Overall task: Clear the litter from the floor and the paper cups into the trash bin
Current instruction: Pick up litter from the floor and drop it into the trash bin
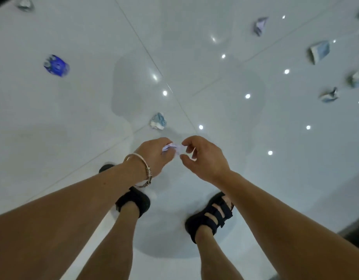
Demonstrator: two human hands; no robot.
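A crumpled white paper scrap (175, 148) is held between both hands above the white tiled floor. My left hand (153, 156), with a bangle on its wrist, grips the scrap's left side. My right hand (205, 158) pinches its right end with curled fingers. Just beyond the hands a crumpled blue-and-white piece of litter (158, 121) lies on the floor. A blue wrapper (57, 65) lies at the far left. Several more crumpled pieces lie at the right, among them a pale purple one (260, 26) and a blue-white one (320, 51). No trash bin is in view.
My feet in black sandals (211, 215) stand on the glossy floor below the hands. More litter lies at the top left corner (25, 4) and along the right edge (329, 96). A dark strip (354, 233) runs at the lower right.
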